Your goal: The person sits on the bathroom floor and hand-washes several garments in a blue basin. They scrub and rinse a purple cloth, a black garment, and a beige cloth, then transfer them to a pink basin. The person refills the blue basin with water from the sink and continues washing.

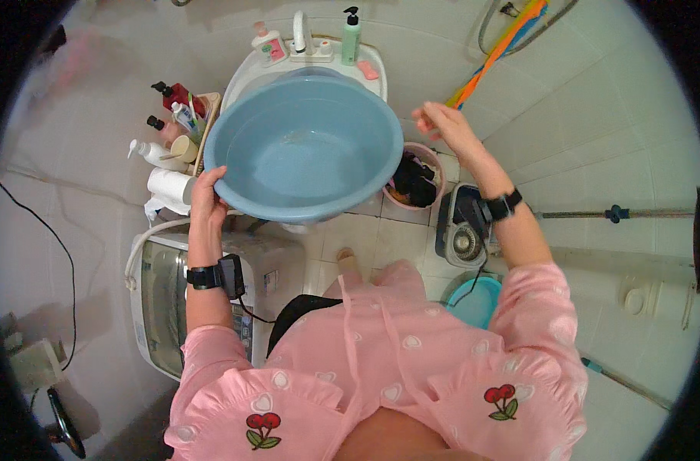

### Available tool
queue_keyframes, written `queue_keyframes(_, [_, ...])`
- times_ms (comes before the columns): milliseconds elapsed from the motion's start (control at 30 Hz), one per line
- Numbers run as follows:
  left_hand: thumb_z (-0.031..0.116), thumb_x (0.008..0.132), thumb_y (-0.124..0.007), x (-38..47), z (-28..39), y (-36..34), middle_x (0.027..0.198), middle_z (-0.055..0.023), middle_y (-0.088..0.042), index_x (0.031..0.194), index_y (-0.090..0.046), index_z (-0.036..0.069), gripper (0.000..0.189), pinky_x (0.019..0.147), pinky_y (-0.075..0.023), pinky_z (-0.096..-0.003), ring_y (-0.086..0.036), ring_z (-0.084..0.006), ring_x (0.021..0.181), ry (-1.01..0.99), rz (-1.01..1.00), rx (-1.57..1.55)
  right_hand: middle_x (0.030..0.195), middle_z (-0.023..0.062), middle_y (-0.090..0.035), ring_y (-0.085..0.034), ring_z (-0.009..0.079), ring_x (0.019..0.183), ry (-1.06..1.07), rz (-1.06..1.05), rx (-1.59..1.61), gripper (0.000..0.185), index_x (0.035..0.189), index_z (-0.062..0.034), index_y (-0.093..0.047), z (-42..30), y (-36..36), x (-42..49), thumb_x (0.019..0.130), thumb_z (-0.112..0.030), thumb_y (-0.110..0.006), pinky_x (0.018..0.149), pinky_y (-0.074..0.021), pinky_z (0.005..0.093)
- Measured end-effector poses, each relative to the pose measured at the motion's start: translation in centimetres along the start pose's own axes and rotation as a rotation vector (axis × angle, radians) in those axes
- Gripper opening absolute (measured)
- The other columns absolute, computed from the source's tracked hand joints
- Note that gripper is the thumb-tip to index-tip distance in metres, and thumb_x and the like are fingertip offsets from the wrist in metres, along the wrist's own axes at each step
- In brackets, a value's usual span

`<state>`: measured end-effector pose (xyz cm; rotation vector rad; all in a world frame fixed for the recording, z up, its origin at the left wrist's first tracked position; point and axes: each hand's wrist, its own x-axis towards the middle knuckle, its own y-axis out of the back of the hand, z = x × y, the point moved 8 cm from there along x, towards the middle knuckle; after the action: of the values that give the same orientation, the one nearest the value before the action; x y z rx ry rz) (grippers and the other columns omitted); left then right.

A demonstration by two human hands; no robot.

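A large blue plastic basin [304,155] is tilted over the front of the white washbasin [379,60], its inside facing me. My left hand [209,193] grips the basin's lower left rim, with the thumb over the edge. To the right of the basin my right hand [442,124] is raised in the air, fingers bent and slightly blurred, touching nothing that I can see. A small patch of what looks like water or residue shows inside the basin. Behind it is the white faucet [301,40].
Pump bottles and a pink soap bar [367,70] stand around the sink. A shelf of toiletries [209,115] is at left, above a washing machine [165,299]. At right are a pink bucket with dark cloth [439,190], a mop bucket [465,230] and a turquoise basin [479,299].
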<state>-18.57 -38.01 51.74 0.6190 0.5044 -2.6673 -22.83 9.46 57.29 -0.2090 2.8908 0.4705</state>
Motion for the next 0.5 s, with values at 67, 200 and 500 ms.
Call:
queue_keyframes(67, [0.014,0.084,-0.065,0.3,1.1,0.3,0.082,-0.0005,-0.062,0.102,-0.058,0.005,0.022,0.038,-0.0338,-0.0191,-0.052,-0.0064,0.054,-0.021,-0.022,0.025,0.091,-0.0017,-0.062,-0.054,0.0097,0.088,0.023,-0.043,-0.080,0.050,0.109,-0.0078,-0.066,-1.3,-1.5,4.3,0.097,-0.051,-0.044,0.077,-0.0442,0.0302])
queue_keyframes(200, [0.014,0.084,-0.064,1.7,2.4,1.8,0.079,0.0008,-0.061,0.102,-0.057,0.006,0.021,0.037,-0.0325,-0.0191,-0.051,-0.0063,0.053,-0.036,0.016,0.022,0.096,0.0023,-0.066,-0.057,0.0141,0.090,0.105,-0.124,-0.302,0.055,0.109,-0.0058,-0.067,-2.5,-5.2,13.5,0.096,-0.053,-0.044,0.080,-0.0459,0.0320])
queue_keyframes(500, [0.016,0.085,-0.064,3.5,4.1,-0.2,0.081,0.0014,-0.060,0.104,-0.057,0.006,0.023,0.042,-0.0340,-0.0200,-0.050,-0.0067,0.055,-0.086,0.127,-0.008,0.102,0.0262,-0.067,-0.064,0.0414,0.093,0.402,-0.110,-0.810,0.049,0.100,0.0050,-0.067,-1.4,-11.6,33.3,0.092,-0.040,-0.049,0.086,-0.0494,0.0461])
